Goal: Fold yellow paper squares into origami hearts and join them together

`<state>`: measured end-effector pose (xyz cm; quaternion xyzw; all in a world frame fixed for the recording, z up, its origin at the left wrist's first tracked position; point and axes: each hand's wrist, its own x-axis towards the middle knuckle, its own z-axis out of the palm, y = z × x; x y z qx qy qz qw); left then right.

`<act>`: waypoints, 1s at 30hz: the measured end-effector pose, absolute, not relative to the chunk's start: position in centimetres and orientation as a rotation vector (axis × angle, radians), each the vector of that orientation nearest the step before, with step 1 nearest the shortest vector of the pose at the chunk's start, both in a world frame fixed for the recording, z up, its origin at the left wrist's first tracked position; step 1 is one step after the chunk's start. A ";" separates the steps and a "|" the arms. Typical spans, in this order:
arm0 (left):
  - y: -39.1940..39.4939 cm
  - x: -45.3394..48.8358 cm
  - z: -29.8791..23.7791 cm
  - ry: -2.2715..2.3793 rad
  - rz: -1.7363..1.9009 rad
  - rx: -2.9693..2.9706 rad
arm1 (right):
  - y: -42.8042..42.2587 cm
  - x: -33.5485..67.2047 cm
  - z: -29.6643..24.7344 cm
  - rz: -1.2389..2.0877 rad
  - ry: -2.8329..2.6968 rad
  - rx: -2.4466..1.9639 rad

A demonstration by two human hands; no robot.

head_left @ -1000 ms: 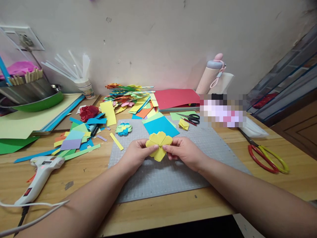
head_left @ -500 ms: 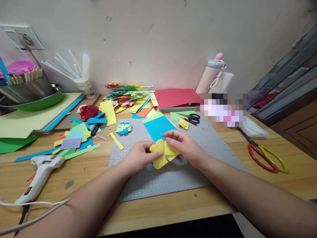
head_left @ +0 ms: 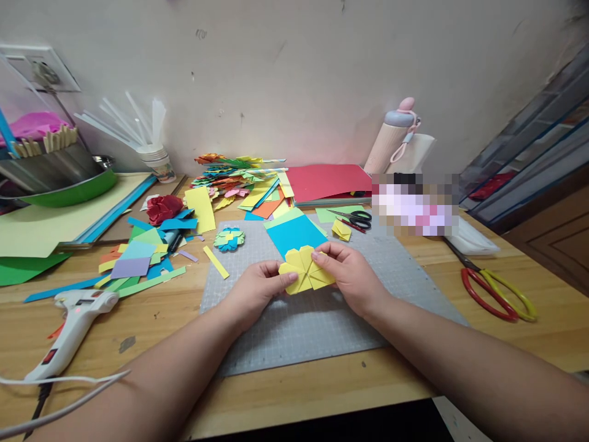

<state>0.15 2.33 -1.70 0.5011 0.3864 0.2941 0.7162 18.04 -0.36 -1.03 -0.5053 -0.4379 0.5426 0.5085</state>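
Observation:
A folded yellow paper flower [head_left: 306, 271] is held just above the grey cutting mat [head_left: 294, 325], between both hands. My left hand [head_left: 255, 291] pinches its left edge with thumb and fingers. My right hand [head_left: 352, 276] grips its right side, the thumb lying across the top of the folds. A blue paper square [head_left: 294, 234] lies on the mat just behind the flower. A smaller blue-green paper flower [head_left: 229, 239] rests at the mat's far left corner.
A white glue gun [head_left: 69, 325] with its cord lies at the front left. Coloured paper scraps [head_left: 138, 258] litter the left side. Red-and-yellow scissors [head_left: 494, 288] lie at the right, black scissors [head_left: 356, 218] behind the mat. A pink bottle [head_left: 391, 138] stands by the wall.
The yellow flower has been turned in my hands and lifted slightly. My right hand shifted from over its top to gripping its right side.

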 end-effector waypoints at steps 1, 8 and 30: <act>2.3 0.1 -1.7 0.869 0.652 1.108 | -0.4 18.0 -1.0 1.300 -1.054 -1.210; 2.0 0.2 -0.6 0.941 0.648 1.135 | -0.5 18.1 -0.9 1.263 -1.073 -1.200; 2.0 0.2 -1.0 0.951 0.642 1.131 | -0.6 18.0 -1.2 1.280 -1.080 -1.186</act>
